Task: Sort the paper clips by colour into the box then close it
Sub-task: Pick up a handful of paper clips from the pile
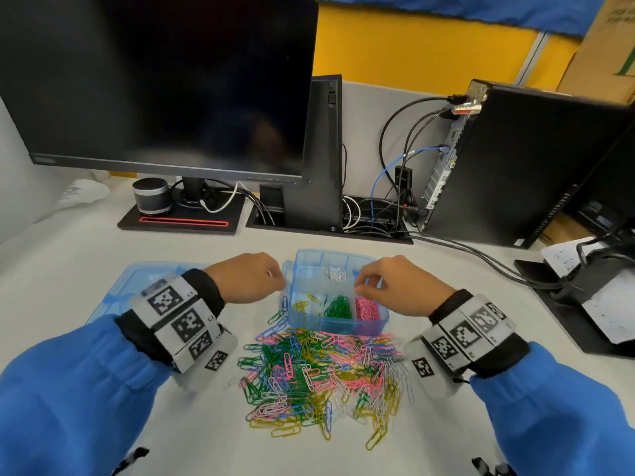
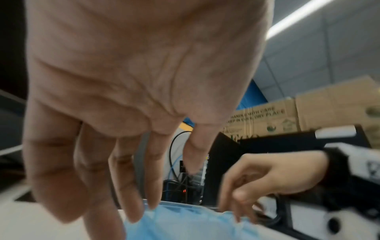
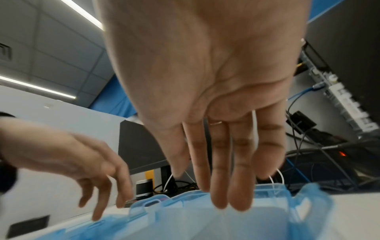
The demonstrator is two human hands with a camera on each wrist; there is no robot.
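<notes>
Head view, left to right: detached lid (image 1: 113, 297) flat on surface; left hand (image 1: 249, 278) at box (image 1: 338, 324) left rim, fingers loosely extended, empty; box compartments with white, yellow, green, pink clips; right hand (image 1: 395, 286) over box, fingers straight, empty; mixed clip pile (image 1: 319, 376) just before box.

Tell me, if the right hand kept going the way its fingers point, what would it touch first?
Most likely the blue box. The right hand hangs over it with fingers pointing down, probably toward the compartment of white clips, though the depth is hard to judge.
</notes>
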